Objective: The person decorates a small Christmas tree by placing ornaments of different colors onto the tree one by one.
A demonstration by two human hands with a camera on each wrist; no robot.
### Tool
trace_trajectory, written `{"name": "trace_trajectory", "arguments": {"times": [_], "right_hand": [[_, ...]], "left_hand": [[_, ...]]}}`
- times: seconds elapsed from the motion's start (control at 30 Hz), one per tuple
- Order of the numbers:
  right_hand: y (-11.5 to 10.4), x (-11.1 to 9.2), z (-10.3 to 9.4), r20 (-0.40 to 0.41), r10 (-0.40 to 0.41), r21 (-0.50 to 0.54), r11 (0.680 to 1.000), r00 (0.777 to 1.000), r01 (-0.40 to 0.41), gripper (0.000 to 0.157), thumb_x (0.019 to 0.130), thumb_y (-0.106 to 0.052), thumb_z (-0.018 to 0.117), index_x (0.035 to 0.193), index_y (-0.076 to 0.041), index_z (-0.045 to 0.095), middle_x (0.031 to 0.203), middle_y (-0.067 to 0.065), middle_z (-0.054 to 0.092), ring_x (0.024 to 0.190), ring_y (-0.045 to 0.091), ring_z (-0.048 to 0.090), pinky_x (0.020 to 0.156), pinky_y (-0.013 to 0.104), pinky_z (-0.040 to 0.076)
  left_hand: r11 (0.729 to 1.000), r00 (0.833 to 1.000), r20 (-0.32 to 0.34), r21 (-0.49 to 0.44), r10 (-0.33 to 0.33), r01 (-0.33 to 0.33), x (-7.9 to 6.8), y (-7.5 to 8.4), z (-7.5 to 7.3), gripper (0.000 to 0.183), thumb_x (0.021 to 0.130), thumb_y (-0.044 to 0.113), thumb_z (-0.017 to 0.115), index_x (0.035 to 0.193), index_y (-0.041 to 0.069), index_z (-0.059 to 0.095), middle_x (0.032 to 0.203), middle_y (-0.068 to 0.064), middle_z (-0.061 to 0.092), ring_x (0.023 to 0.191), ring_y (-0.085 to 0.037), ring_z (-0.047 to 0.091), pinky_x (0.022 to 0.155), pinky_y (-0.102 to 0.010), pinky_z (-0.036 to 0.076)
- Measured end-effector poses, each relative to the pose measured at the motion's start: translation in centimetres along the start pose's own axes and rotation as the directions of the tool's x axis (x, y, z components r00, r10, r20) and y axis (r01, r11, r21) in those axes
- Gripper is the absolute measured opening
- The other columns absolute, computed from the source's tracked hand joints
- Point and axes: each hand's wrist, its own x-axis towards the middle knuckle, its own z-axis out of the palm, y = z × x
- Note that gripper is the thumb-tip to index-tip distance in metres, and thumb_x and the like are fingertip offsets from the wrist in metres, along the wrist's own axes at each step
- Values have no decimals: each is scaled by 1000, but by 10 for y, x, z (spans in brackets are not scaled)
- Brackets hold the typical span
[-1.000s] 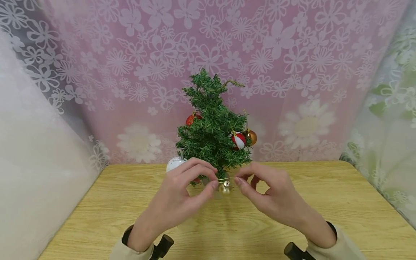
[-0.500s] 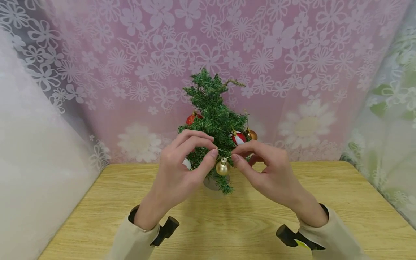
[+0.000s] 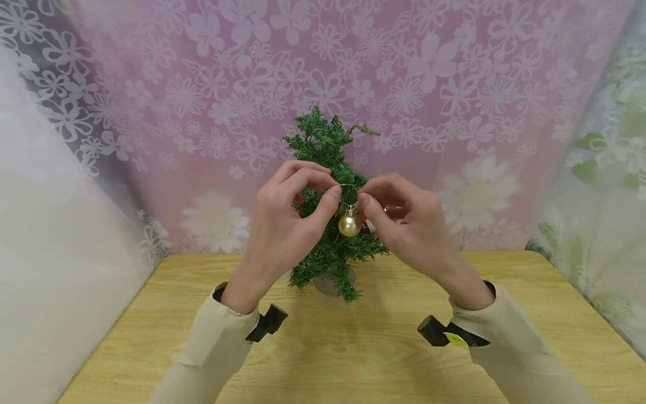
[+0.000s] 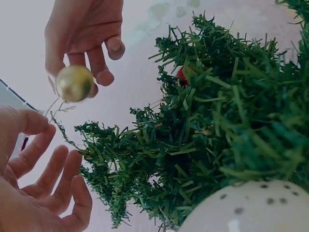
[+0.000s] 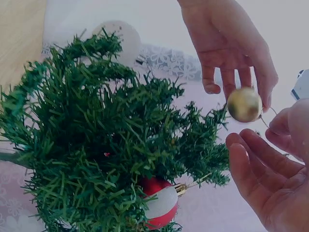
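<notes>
A small shiny gold bauble [image 3: 349, 224] dangles from its thin string loop in front of the small artificial Christmas tree [image 3: 328, 247]. My left hand [image 3: 287, 221] pinches one side of the loop between thumb and index finger. On the other side, thumb and index finger of my right hand [image 3: 414, 224] pinch it too, so it is spread between them. The left wrist view shows the bauble [image 4: 75, 83] beside the green branches [image 4: 193, 135], at the tree's upper part. In the right wrist view, the right hand's [image 5: 275, 174] other fingers are loosely bent below the bauble [image 5: 244, 105].
A red and white bauble [image 5: 161, 203] hangs on the tree, mostly covered by my right hand in the head view. A large white speckled bauble [image 4: 251, 208] hangs lower down. The tree's grey base [image 3: 330, 285] stands on the wooden table [image 3: 227, 359], before a pink floral curtain [image 3: 242, 84].
Both hands have risen with the gold bauble from near the tree's base to in front of its upper half. The string loop is spread wider.
</notes>
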Motion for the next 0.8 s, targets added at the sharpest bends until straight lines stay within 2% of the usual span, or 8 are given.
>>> {"name": "trace_trajectory", "arguments": {"times": [0.13,0.27,0.57,0.7,0.8], "right_hand": [[4,9,1,-4,68,24,997,998,-68,9,98,3,61,107,3,65,84,10,73,71,17,71,52,24,55],[5,15,4,37,152,57,986,988,-154,10,102,-5,59,110,0,63,84,9,72,71,23,71,52,31,56],[8,25,6,43,246,21,969,968,-247,13,104,-14,58,108,-4,64,81,8,73,65,24,70,49,32,55],[10,23,5,77,278,-15,961,958,-277,14,104,-17,58,109,-6,65,83,8,75,65,23,70,50,31,53],[10,20,5,95,283,-58,959,954,-279,13,104,-18,59,108,-8,67,83,7,74,62,21,68,50,30,51]], "left_hand": [[998,999,-3,-23,-50,50,10,-4,3,10,98,19,68,100,12,75,107,-2,67,88,-10,63,73,-32,50],[992,993,3,-35,-118,118,16,-6,6,11,99,21,66,101,13,74,105,0,67,82,-7,66,72,-31,55],[966,967,-6,-23,-256,256,21,-9,12,12,99,23,67,99,13,75,106,-3,65,82,-12,69,71,-30,56],[962,962,16,9,-271,271,18,-12,12,12,99,22,67,98,14,75,107,-4,65,85,-13,69,71,-31,55],[972,973,33,56,-230,228,14,-11,12,11,98,21,68,98,15,76,108,-3,65,89,-14,67,73,-31,53]]}}
